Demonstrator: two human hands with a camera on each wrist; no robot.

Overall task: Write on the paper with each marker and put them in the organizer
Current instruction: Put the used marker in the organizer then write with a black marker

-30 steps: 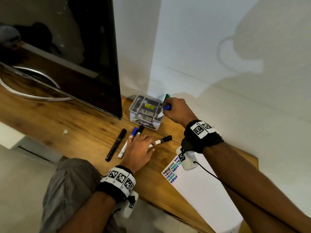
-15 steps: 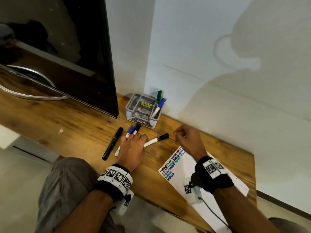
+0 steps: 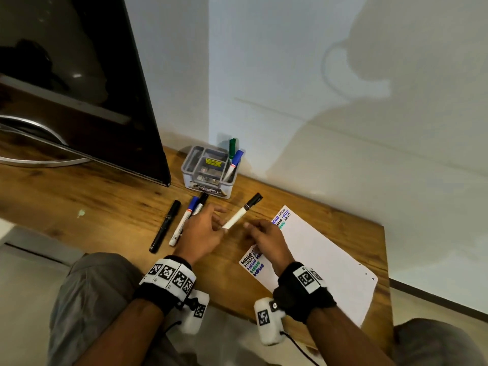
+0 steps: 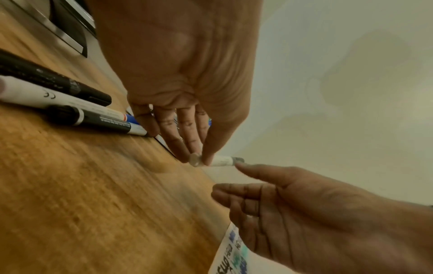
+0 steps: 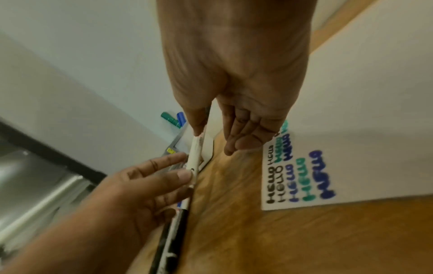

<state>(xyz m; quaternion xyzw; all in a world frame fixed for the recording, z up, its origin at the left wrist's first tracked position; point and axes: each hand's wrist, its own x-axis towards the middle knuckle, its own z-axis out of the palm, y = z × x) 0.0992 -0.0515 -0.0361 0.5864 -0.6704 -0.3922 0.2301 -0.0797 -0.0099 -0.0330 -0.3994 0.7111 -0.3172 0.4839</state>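
Note:
My left hand [image 3: 220, 228] pinches the rear end of a white marker with a black cap [image 3: 239, 213], thumb against fingers [image 4: 199, 159]. The capped end points toward the wall. My right hand [image 3: 250, 225] hovers just right of it over the paper's corner, fingers straight and holding nothing. Its thumb tip [image 5: 199, 129] is at the marker's barrel [image 5: 194, 155]. The white paper [image 3: 317, 254] carries rows of "HELLO" in black, blue and green. The grey organizer [image 3: 208, 187] holds a green marker [image 3: 232, 147] and a blue-capped marker [image 3: 236, 159], both upright.
Left of my left hand, three markers lie on the wooden table: an all-black one [image 3: 166, 224], a blue-capped white one [image 3: 184, 220], and a black-capped one [image 3: 202, 202] partly under my fingers. A dark monitor [image 3: 79, 88] stands at the back left. A wall runs close behind.
My right hand left the blue-capped marker in the organizer and drew back to my left hand. My left hand picked the black-capped white marker up by its end.

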